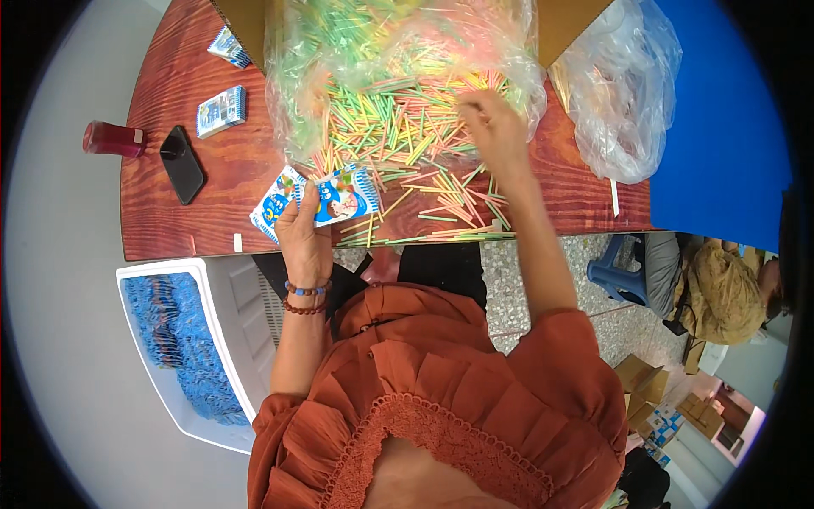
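Sticks (390, 127) seem to be what I'm picking, needing a light pinch next, my left hand (303, 231) gripping a packet (349, 197), my right hand (500, 138) curled, its contents unclear.

This looks like a small packing workshop, judging by goods loose in bulk. Beyond the left hand (301, 225) and around the right hand (496, 131), a plastic-lined cardboard carton (581, 25) spills slim pink, yellow and green sticks (398, 127) onto a red-brown wooden bench (225, 170). The left hand holds printed packets (352, 197), and a matching stack (221, 112) lies beyond it. Lower than the bench, left of that hand, a white tub (229, 297) is filled with small blue pieces (203, 373). Well to the right of both hands, opened boxes (642, 382) and a blue plastic stool (606, 273) stand on a speckled terrazzo floor (509, 271).
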A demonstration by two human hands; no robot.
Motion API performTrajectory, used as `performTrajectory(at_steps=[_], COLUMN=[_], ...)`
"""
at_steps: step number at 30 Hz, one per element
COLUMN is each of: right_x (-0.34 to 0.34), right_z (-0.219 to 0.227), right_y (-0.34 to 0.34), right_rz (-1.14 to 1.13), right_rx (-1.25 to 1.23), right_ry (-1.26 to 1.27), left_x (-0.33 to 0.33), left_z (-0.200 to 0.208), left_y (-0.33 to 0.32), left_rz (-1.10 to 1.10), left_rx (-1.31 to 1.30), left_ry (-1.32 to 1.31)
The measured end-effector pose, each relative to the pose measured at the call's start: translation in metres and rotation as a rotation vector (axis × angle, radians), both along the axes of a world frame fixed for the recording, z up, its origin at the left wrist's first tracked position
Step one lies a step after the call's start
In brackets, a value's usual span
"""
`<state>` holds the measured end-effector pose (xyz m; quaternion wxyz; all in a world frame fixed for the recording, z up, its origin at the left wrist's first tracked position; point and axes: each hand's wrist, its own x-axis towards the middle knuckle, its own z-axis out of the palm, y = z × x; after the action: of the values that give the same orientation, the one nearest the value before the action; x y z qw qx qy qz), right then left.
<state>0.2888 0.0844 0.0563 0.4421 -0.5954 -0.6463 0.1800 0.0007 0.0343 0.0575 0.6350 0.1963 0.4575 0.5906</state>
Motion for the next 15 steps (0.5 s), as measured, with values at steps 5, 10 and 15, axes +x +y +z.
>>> performTrajectory(at_steps=[5, 10, 15], right_x=[0.022, 0.01, 0.017], right_z=[-0.015, -0.019, -0.018], right_y=[0.037, 0.049, 0.038], right_rz=[0.106, 0.109, 0.033], right_rx=[0.031, -0.004, 0.012], right_ry=[-0.6, -0.758, -0.972], left_x=[-0.004, -0.006, -0.001], left_z=[-0.003, 0.007, 0.0], left_y=[-0.001, 0.002, 0.006], left_rz=[-0.034, -0.113, -0.111], left_rx=[-0.028, -0.008, -0.003], left_ry=[-0.025, -0.096, -0.148])
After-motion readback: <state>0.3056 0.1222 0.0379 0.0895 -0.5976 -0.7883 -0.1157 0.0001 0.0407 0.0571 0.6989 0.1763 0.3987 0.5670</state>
